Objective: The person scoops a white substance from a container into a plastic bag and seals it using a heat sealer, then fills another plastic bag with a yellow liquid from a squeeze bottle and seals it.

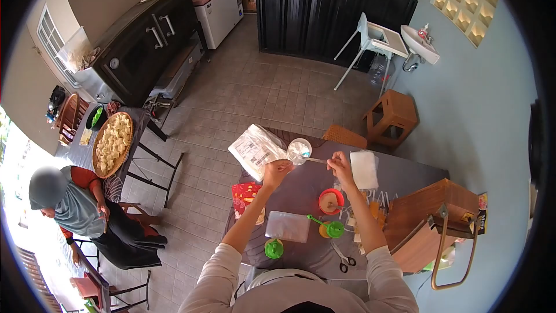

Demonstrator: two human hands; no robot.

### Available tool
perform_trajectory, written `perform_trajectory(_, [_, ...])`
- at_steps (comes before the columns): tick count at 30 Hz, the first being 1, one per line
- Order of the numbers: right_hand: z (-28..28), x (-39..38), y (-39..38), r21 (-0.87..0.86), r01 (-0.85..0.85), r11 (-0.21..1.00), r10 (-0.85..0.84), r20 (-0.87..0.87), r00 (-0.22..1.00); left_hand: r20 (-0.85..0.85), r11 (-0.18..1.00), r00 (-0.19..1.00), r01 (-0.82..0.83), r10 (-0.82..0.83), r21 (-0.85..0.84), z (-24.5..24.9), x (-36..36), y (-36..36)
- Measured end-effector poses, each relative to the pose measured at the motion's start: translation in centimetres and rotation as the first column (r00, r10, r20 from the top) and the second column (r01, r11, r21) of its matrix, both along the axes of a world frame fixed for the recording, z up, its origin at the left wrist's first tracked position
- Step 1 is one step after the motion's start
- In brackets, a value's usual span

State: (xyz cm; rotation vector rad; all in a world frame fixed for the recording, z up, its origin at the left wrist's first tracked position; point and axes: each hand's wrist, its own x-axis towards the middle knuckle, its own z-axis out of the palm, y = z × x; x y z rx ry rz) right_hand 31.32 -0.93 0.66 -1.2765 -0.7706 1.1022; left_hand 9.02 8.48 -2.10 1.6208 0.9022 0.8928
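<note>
My left hand [278,172] is closed at the near left rim of a round white tub [293,146], its fingertips pinched against it. White stuff with a bit of blue shows inside the tub. In my right hand [340,167], the fingers pinch the end of a thin, pale spoon-like utensil [316,159]. Its other end reaches into the tub. Left of the tub lies a plastic-wrapped white packet [255,149] with a printed label. Beside my right hand is a stack of white sheets [364,169]. A red bowl [326,202] holds brownish powder and a spoon.
Green-lidded jars [274,248], a clear plastic sheet [288,227], a red patterned packet [245,197] and scissors [343,259] lie on the dark table [414,181]. A wooden cabinet [423,220] stands right. Another person [87,214] sits left, near a dough-filled tray [95,159].
</note>
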Motion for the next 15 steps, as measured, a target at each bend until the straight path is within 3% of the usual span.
perform_trajectory(2, [-0.2,0.3,0.3,0.126,-0.035,0.991,-0.004,0.302,0.953,0.011,1.0,1.0,0.017,-0.017,0.01,-0.4,0.0,0.2])
perform_trajectory(3, [0.4,0.3,0.5,0.126,-0.037,0.991,-0.002,0.302,0.953,0.023,0.999,0.999,0.034,-0.035,0.021,-0.7,0.0,0.3])
perform_trajectory(5, [3.3,-0.5,0.4,0.177,-0.055,0.983,-0.083,0.686,0.723,0.039,0.998,0.997,0.059,-0.06,0.018,-0.6,-0.1,0.3])
perform_trajectory(6, [5.0,-0.9,0.3,0.176,-0.053,0.983,-0.084,0.686,0.723,0.057,0.996,0.995,0.086,-0.086,0.016,-0.6,-0.1,0.3])
perform_trajectory(8, [8.2,-1.8,0.2,0.126,-0.157,0.98,-0.067,0.941,0.332,0.047,0.995,0.994,0.101,-0.1,-0.018,0.6,-0.3,-0.1])
perform_trajectory(9, [9.0,-2.1,0.1,0.125,-0.156,0.98,-0.067,0.941,0.333,0.039,0.992,0.993,0.113,-0.111,-0.049,0.8,-0.3,-0.1])
perform_trajectory(11, [9.9,-2.6,0.2,0.12,-0.257,0.959,-0.108,0.992,0.062,0.066,0.991,0.992,0.11,-0.104,-0.083,1.1,-0.2,-0.2])
perform_trajectory(15, [10.5,-2.8,0.2,0.266,-0.369,0.891,-0.29,0.957,-0.011,0.194,0.977,0.974,0.151,-0.121,-0.148,0.8,0.0,0.0])
